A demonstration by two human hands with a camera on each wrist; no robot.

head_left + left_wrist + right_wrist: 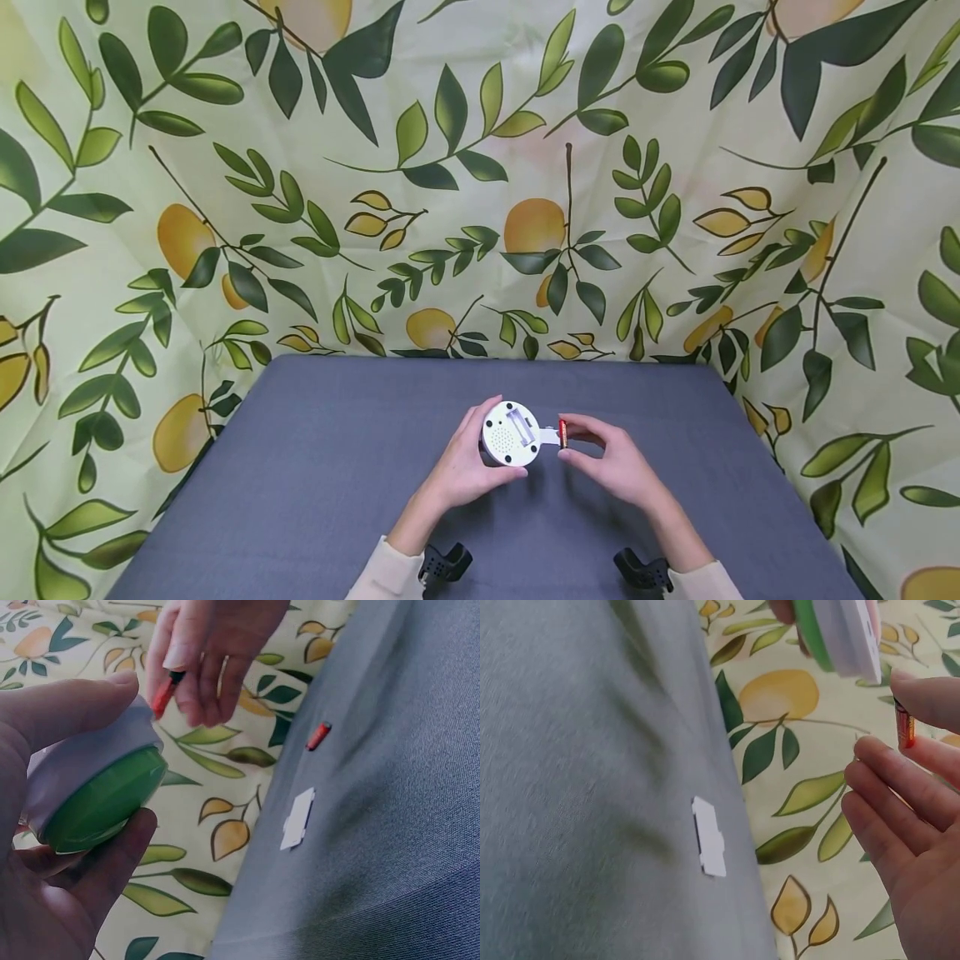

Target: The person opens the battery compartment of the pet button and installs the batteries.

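My left hand (467, 468) grips a round white device (498, 442) by its sides. Its underside faces up, showing small dark feet, a patch of speaker holes and an uncovered battery slot (521, 426). The device's other side is a green dome (109, 799), seen in the left wrist view. Just to the right of it, my right hand (617, 460) pinches a small red battery (564, 434) between thumb and index finger, apart from the device. The other right fingers (889, 780) are spread loosely. A white battery cover (298, 819) and a second red battery (318, 736) lie on the table.
The grey cloth-covered table (360, 417) stretches beneath both hands. A leaf-and-fruit patterned curtain (465, 208) stands behind it and along both sides. Black wrist-worn cameras (447, 563) sit at both wrists.
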